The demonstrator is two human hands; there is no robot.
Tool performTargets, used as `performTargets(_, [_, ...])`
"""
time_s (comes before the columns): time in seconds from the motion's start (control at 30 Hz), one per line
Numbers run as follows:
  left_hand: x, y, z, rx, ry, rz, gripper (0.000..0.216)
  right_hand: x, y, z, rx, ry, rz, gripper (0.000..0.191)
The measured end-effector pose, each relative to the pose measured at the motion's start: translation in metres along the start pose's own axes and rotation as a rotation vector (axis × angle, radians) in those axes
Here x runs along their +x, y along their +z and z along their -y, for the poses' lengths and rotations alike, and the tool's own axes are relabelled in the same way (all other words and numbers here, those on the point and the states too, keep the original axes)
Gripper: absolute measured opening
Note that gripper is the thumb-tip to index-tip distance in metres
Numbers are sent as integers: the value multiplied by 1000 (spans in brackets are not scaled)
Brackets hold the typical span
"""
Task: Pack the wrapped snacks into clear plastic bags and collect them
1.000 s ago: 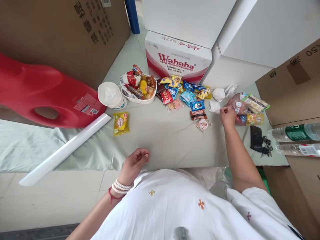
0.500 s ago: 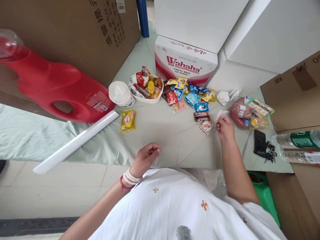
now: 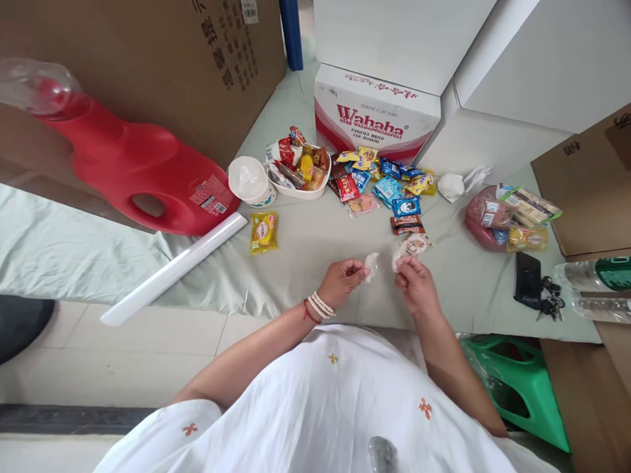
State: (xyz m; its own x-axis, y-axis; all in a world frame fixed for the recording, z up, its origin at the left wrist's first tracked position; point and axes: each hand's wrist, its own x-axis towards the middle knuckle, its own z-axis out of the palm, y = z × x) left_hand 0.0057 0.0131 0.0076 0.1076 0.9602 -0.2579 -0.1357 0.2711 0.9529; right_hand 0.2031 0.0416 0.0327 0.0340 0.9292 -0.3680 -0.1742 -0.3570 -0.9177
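Observation:
My left hand pinches a small crumpled white scrap, thin like tissue or clear film. Across a narrow gap, my right hand has its fingers closed on a second whitish scrap. I cannot tell whether the two pieces are joined. Just beyond the right fingers lies a pale snack packet. Behind it are a brown packet and a heap of small blue, yellow and red snack packets. A yellow packaged cake lies by itself to the left.
At the back, a white tub holds snacks, beside a paper cup and a Wahaba carton. A red jug and white roll lie left. Right are a reddish bag, phone, keys and bottles.
My right hand has come left from beside the reddish bag, carrying white material. My left hand has moved right and up to meet it and now pinches a white scrap. The view has shifted slightly.

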Motion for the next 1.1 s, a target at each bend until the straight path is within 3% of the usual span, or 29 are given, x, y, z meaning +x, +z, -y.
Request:
performTargets(0.13, [-11,-13,1,-1,-44,-24,43,44,-30,30,-160,-193,-181,38])
performTargets(0.23, [-15,-15,1,7,-33,-37,41,56,-30,37,-378,-241,-222,40])
performTargets(0.3, [-16,-13,0,24,-22,-32,40,44,-16,30,-479,-293,-87,36])
performTargets(0.43, [-18,-10,-1,156,44,-49,40,1,23,1,-484,-234,453,29])
performTargets(0.5, [-20,-11,-3,215,80,-54,41,-11,33,-8,-419,-166,525,33])
performTargets(0.67, [-23,-25,-4,209,62,40,46,-7,19,-3,-315,-37,510,41])
performTargets(0.87, [-25,-45,-5,-31,-38,55,42,1,-2,8,-239,31,402,42])
performTargets(0.97, [-30,-52,-8,-44,-98,210,39,4,-4,7,-271,8,365,43])
performTargets(1.03, [-33,-53,-9,-35,-125,277,38,5,-4,6,-280,-57,244,45])
performTargets(1.1, [-34,-52,-10,-9,-96,217,37,4,-3,7,-304,-158,53,45])
